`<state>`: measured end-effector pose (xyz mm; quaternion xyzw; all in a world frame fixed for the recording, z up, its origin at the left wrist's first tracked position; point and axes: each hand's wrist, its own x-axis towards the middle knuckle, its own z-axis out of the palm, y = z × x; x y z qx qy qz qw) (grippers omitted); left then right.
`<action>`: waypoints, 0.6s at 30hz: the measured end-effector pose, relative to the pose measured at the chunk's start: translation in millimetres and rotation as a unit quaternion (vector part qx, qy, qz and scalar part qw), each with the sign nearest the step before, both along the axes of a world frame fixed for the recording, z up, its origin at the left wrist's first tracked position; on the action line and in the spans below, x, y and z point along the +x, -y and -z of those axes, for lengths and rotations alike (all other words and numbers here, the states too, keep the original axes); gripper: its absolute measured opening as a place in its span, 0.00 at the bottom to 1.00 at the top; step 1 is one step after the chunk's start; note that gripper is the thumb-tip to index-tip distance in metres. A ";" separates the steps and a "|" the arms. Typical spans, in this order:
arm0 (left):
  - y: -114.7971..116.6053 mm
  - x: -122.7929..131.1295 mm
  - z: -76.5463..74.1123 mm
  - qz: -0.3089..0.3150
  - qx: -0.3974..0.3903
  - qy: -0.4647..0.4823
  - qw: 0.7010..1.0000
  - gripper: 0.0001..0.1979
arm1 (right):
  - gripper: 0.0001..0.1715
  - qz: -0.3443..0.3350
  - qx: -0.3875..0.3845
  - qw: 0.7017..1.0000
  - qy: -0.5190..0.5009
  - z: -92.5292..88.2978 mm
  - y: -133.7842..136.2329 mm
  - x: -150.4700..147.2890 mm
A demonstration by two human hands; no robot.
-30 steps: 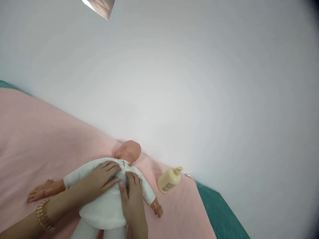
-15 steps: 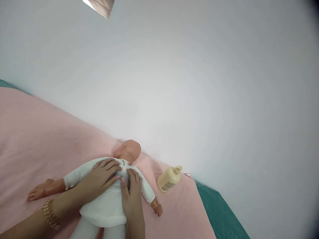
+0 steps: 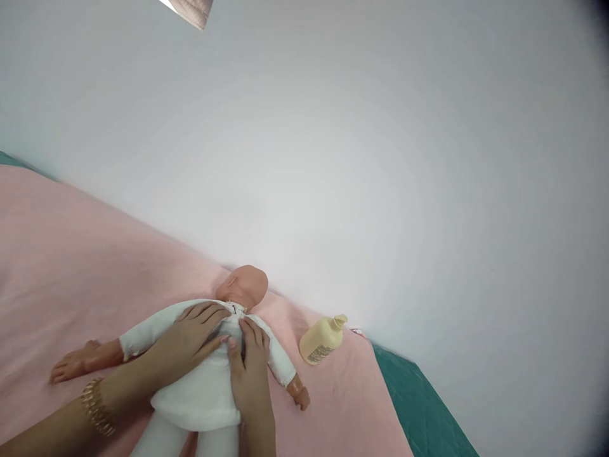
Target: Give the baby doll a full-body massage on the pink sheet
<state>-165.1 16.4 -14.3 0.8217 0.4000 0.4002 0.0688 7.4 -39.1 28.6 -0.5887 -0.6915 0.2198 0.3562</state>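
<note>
White wall [image 3: 333, 158] is filling most of the frame, running diagonally from upper left to lower right. Pink blanket [image 3: 71, 254] is covering the surface below it and meeting the wall right behind the doll's head, so almost no room on that far side. Plenty of bare pink showing to the left. On the right the blanket is ending at an edge, with teal bedding [image 3: 419, 406] showing beyond it.

Doll [image 3: 209, 374] is lying on its back near the bottom centre, bald head [image 3: 242, 287] pointing toward the wall. It's wearing a white outfit, long sleeves, bare plastic hands sticking out both sides, white legs running off the bottom edge.

Left hand [image 3: 190, 339] is lying flat on the doll's chest, fingers spread and open, not gripping. Gold bracelet [image 3: 98, 406] is sitting on that wrist. Right hand [image 3: 250, 368] is resting palm-down on the torso just beside it, fingers extended toward the collar, fingertips of both hands nearly touching near the neckline.

Cream pump bottle [image 3: 321, 341] is lying on its side on the blanket, right of the doll, clear of its arm, close to the wall.
</note>
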 end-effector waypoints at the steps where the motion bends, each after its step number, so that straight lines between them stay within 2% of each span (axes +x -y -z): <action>1: -0.5 0.4 0.8 -0.005 0.007 0.001 1.000 0.18 | 0.33 -0.002 -0.006 1.000 0.000 0.2 -0.3 0.3; 10: -3.4 -1.5 2.1 -0.001 0.003 -0.011 1.000 0.17 | 0.32 -0.011 -0.015 1.000 0.008 -0.6 -0.1 0.8; 18: -5.6 -0.4 7.0 -0.016 0.012 -0.022 1.000 0.21 | 0.37 -0.001 -0.036 0.999 0.033 -2.8 0.4 0.0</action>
